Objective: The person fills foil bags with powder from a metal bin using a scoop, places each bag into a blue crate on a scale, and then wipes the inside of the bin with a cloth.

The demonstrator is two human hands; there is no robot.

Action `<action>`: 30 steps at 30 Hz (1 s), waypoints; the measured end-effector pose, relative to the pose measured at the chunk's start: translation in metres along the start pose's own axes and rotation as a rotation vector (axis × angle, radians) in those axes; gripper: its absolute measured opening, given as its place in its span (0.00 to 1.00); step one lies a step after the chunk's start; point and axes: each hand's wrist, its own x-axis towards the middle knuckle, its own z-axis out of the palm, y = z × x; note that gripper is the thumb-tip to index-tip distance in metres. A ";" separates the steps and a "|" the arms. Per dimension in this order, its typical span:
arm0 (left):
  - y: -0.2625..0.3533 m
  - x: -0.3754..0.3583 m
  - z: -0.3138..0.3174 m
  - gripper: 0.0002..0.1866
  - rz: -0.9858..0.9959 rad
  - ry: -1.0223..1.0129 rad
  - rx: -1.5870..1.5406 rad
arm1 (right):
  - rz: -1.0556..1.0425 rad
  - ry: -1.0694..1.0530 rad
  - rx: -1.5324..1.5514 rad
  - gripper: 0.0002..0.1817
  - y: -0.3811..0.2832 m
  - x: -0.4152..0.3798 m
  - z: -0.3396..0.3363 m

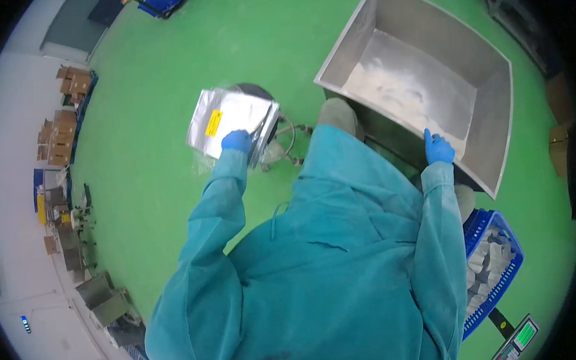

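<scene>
My left hand (237, 142), in a blue glove, is at the near edge of a stack of silvery plastic bags (200, 122), its fingers bent and closed on the bags. A yellow label (214, 123) shows on top. The stack lies on a round dark stool (254, 89). My right hand (439, 148), also gloved in blue, lies over the near rim of a large metal tub (454, 57), with fingers apart and one stretched inward. White powder (387, 91) covers part of the tub's floor near that hand.
A blue basket (491, 267) with white pieces stands to my right, next to a scale with a lit green display (525, 335). Cardboard boxes (63, 136) are stacked along the left wall. Metal equipment (103, 300) stands at the lower left. The floor (281, 40) is green.
</scene>
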 end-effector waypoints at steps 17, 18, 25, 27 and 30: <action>0.113 -0.073 -0.166 0.10 0.386 0.216 -0.740 | -0.329 -0.158 1.285 0.19 -0.171 -0.085 -0.130; 0.152 -0.081 -0.163 0.09 0.387 0.226 -0.679 | -0.412 0.150 1.225 0.16 -0.204 -0.098 -0.111; 0.220 -0.054 -0.161 0.12 0.352 0.475 -0.783 | -0.239 0.347 0.534 0.10 -0.145 -0.088 -0.136; 0.252 -0.067 -0.169 0.11 0.366 0.439 -0.666 | -0.472 0.635 0.270 0.07 -0.133 -0.094 -0.144; 0.300 -0.073 -0.167 0.08 0.439 0.409 -0.591 | -0.740 0.345 0.298 0.05 -0.121 -0.115 -0.129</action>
